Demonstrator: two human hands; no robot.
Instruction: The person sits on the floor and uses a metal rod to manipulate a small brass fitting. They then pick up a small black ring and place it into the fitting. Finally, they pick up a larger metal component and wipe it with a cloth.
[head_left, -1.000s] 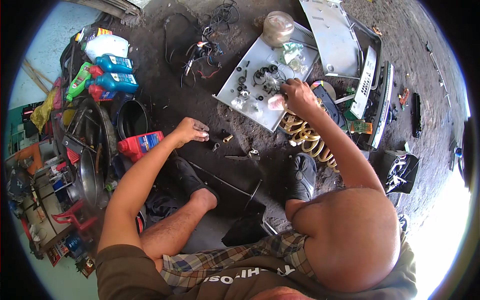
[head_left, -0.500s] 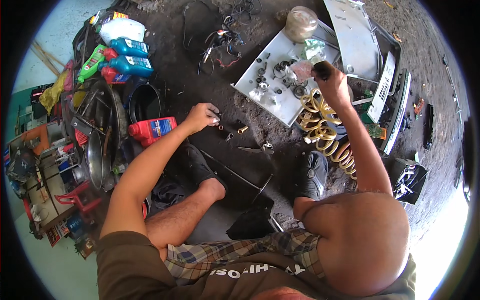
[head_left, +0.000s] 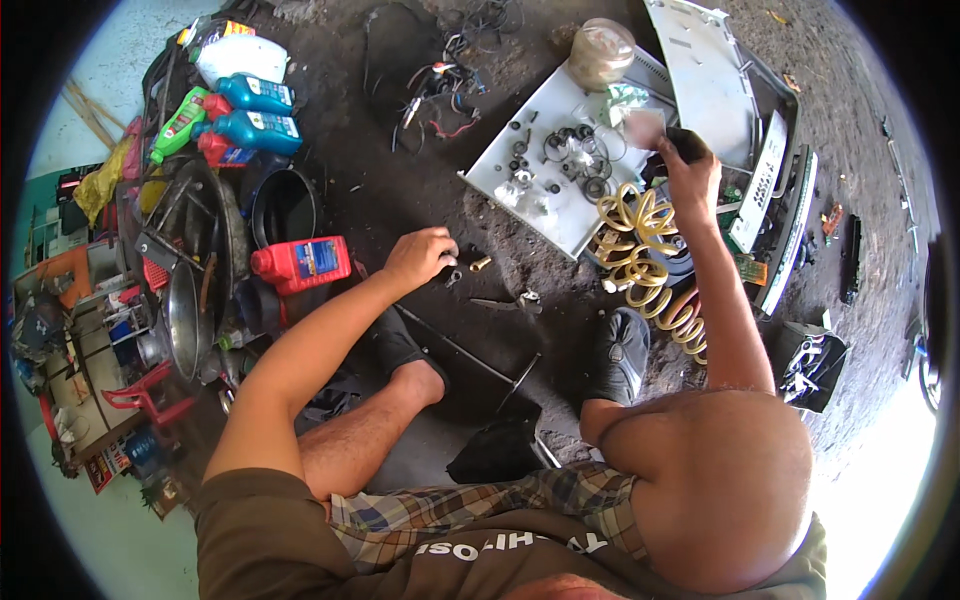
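My left hand point(head_left: 420, 256) is low over the dark ground, fingers curled together; what they hold, if anything, is hidden. Close to its fingertips lie a small metal ring-ended piece point(head_left: 455, 277) and a brass fitting point(head_left: 481, 264). My right hand point(head_left: 692, 178), its fingers blackened, is closed at the right side of a light metal tray point(head_left: 500, 203). A pinkish clear plastic bag point(head_left: 645, 128), blurred, hangs at those fingers. Several black rubber rings point(head_left: 596, 187) and small parts lie in the tray, with a greenish plastic bag point(head_left: 626, 97) behind.
A yellow coiled hose point(head_left: 640, 240) lies beside the tray, and a cloudy jar point(head_left: 602, 50) stands in its far corner. At left are a red bottle point(head_left: 300, 264) and a black bucket point(head_left: 285, 205). A T-handled rod point(head_left: 465, 352) lies between my feet. Tangled wires point(head_left: 450, 95) lie farther off.
My right hand has moved right, and the pinkish bag has shifted right with it off the rubber rings. My left hand has come slightly right and down, over where a small brass ring lay.
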